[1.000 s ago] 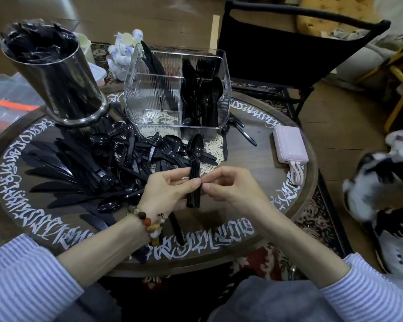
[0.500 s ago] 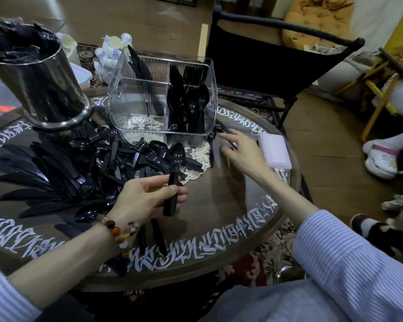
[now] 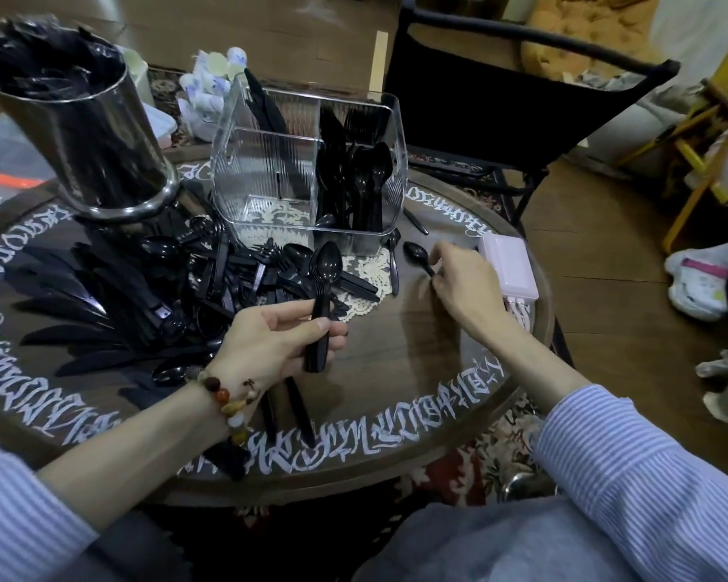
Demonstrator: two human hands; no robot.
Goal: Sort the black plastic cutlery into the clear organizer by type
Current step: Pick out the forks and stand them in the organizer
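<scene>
Meanwhile we see the left hand (image 3: 278, 342) curled round a stack of spoons (image 3: 321, 300), bowls up, above the table (image 3: 396, 363). Our right hand (image 3: 459, 283) pinches the handle of one spoon (image 3: 417, 254) lying beside the organizer (image 3: 270, 170), whose right compartment holds spoons and forks. Loose cutlery (image 3: 144, 296) lies piled left.

Organizer (image 3: 270, 178) upper centre on worktop (image 3: 396, 371); cutlery pile (image 3: 165, 296) lower left of it; metal canister (image 3: 89, 132) upper left.
</scene>
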